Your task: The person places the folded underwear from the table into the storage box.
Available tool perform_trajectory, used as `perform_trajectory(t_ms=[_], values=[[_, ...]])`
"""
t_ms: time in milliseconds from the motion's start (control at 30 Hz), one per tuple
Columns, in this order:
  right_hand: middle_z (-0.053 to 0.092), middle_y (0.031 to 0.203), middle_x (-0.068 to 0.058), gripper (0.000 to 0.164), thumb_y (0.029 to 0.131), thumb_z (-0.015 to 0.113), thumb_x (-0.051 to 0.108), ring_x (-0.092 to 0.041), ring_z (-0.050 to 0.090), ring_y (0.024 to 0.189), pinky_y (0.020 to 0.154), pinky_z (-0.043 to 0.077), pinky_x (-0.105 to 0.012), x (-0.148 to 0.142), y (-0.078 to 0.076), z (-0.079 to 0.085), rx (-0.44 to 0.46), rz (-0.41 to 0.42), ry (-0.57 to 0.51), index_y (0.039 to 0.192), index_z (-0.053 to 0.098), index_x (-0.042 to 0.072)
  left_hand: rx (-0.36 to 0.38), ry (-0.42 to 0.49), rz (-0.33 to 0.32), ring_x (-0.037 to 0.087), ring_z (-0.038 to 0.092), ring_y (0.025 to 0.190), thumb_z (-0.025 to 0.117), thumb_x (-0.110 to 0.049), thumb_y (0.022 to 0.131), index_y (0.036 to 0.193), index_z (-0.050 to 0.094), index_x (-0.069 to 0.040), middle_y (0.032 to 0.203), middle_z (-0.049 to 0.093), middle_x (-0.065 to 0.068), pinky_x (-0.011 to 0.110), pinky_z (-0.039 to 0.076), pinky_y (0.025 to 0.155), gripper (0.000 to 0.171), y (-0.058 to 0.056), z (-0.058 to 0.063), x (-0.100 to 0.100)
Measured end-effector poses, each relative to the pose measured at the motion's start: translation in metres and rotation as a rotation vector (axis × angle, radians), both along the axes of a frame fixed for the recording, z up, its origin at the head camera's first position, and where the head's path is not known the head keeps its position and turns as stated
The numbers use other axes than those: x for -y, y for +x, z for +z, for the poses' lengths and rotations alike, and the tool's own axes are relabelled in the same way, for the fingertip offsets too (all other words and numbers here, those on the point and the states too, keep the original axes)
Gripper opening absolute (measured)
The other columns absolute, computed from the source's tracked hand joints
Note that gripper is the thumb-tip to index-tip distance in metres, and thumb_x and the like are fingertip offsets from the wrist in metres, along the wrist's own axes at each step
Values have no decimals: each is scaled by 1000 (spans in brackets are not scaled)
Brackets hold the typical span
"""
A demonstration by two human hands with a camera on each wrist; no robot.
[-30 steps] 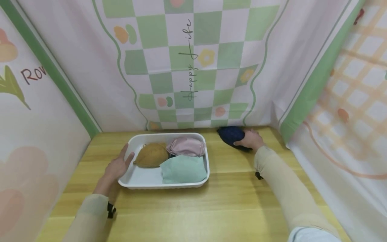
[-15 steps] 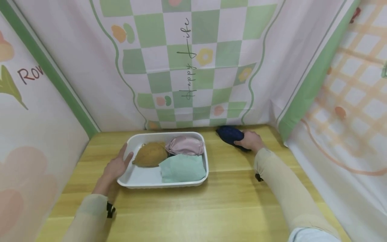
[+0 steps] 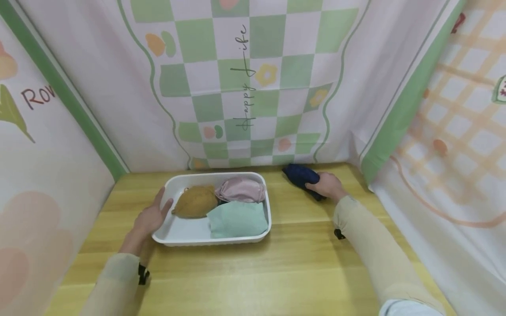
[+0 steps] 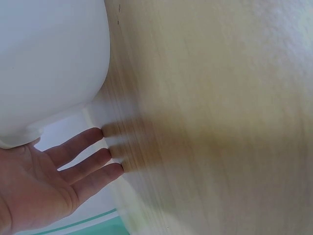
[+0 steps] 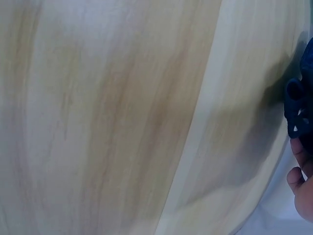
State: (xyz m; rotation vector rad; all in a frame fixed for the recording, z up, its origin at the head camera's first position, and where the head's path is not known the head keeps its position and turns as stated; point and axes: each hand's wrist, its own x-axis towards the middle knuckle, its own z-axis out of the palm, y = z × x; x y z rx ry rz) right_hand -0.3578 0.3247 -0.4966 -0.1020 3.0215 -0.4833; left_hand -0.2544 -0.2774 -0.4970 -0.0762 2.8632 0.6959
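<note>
Near the back edge of the table, my right hand (image 3: pixel 326 185) grips a navy folded cloth item (image 3: pixel 300 175) by its right end. A small dark loop (image 5: pixel 294 110) shows on it in the right wrist view, where the rest is cut off. My left hand (image 3: pixel 148 219) rests at the left end of a white tray (image 3: pixel 186 241), thumb over the rim. In the left wrist view its other fingers (image 4: pixel 90 164) stretch out straight beside the tray. The tray holds a mustard-brown cloth item (image 3: pixel 196 202), a shiny pink one (image 3: pixel 242 190) and a mint-green folded cloth (image 3: pixel 238 219).
The wooden table (image 3: pixel 237 276) runs up to a hanging curtain (image 3: pixel 253 87) with green and white checks along the back. More printed fabric closes in the left (image 3: pixel 59 166) and right (image 3: pixel 446 175) sides.
The navy cloth item has tilted slightly in my right hand, its near end pointing down more. The left hand stays at the tray. The whole head view has shifted a little.
</note>
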Motion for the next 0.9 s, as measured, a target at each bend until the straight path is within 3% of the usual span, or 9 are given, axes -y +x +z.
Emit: perform_trajectory(t_ms=[367,900], values=[[67,123,-28,72,88,63,59,-46,62,113,98,50,-57,-3,7,3,-29,-4,-48,127,63,-1,-4,0,-7,61,54,117,10,-70,99,160,-13,-19,145,42,40,62,51,87,82,3,1,1],[56,139,-30,84,90,59,63,-48,51,129,109,42,-59,4,18,19,-22,9,-96,142,51,-2,-3,-8,-22,62,53,118,8,-69,100,160,-14,-18,145,41,41,64,50,89,82,5,4,-1]])
